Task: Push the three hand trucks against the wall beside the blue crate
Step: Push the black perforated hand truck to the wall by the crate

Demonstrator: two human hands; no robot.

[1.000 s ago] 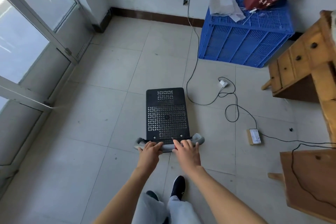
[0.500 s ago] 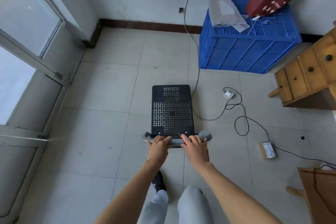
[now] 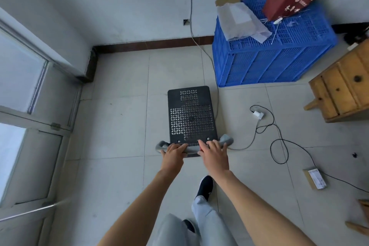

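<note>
One hand truck (image 3: 191,114) is in view: a black perforated platform with a grey handle bar at its near end, standing on the tiled floor. My left hand (image 3: 173,155) grips the handle's left half and my right hand (image 3: 214,154) grips its right half. The blue crate (image 3: 267,62) stands against the far wall, just right of and beyond the truck's front edge. The far wall (image 3: 139,6) with its brown skirting lies a few tiles ahead of the truck.
A grey cable (image 3: 201,46) hangs down the wall and runs along the floor by the truck's right side. A white plug (image 3: 258,114), black cords and a small box (image 3: 316,178) lie to the right. A wooden drawer cabinet (image 3: 343,88) stands at right, a glass door (image 3: 30,106) at left.
The hand truck has rolled forward toward the far wall and the blue crate, with both hands staying on the handle. My feet have stepped forward.
</note>
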